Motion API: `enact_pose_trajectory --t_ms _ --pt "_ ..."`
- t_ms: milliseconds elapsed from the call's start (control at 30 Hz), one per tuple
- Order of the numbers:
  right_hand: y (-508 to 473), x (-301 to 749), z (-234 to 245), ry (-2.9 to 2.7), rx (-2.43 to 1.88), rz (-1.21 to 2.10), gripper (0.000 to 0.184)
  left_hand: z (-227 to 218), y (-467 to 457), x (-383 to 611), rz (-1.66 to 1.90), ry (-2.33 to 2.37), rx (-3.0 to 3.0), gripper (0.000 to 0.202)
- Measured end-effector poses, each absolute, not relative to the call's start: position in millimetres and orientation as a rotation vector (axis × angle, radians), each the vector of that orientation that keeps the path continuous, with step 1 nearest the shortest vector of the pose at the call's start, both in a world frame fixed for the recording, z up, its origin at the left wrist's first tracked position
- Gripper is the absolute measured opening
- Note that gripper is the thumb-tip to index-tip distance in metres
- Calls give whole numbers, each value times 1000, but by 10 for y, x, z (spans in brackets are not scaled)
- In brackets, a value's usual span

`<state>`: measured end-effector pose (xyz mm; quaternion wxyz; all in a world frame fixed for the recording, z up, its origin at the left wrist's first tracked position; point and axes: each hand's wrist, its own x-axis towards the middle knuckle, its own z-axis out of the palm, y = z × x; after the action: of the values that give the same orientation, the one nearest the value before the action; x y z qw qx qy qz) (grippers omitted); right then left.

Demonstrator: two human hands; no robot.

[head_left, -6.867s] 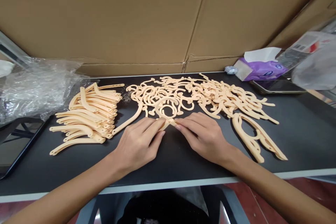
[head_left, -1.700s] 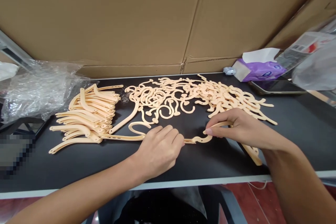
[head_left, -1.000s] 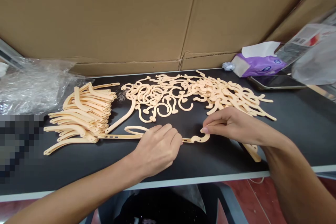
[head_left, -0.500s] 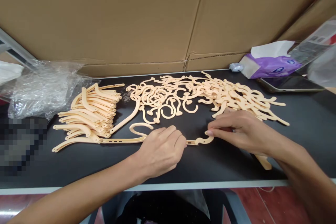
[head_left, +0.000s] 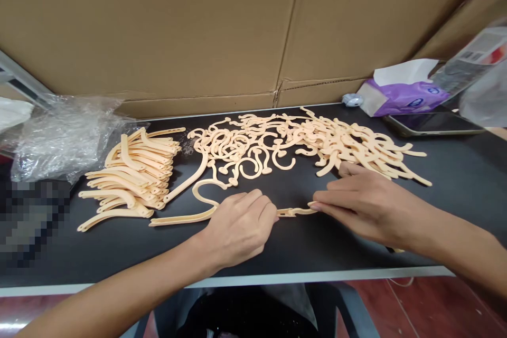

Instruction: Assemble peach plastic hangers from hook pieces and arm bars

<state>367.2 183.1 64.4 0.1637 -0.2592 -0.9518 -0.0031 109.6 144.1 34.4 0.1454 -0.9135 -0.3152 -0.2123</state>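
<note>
Beige pieces (head_left: 182,218) partly hidden under left hand (head_left: 242,229) (how joined, unclear).

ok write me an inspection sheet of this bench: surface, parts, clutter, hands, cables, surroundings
Surface: black tabletop with a pale front edge.
Job's things: bar partly under the left hand, end piece at its right; cannot tell if they are joined. Bar stack at left, heap of curved parts at the back, middle to right.
Clutter: plastic wrap at left; tissue pack and flat device at right.
Hands: left closed over the bar; right hand pinching the end piece.
Cables: thin pale cord below the front edge, right; its ends cannot be made out.
Surroundings: cardboard behind, red floor below.
</note>
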Motion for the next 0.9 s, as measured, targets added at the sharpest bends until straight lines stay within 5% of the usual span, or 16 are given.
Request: enact_pose_trajectory --t_ms 333,900 --pt "1738 3667 699 -2862 -654 -84 39 336 1435 1086 -596 -913 -2625 25" --pt "1643 3818 528 -2432 -993 367 28 300 1414 1082 -695 -937 -2592 15"
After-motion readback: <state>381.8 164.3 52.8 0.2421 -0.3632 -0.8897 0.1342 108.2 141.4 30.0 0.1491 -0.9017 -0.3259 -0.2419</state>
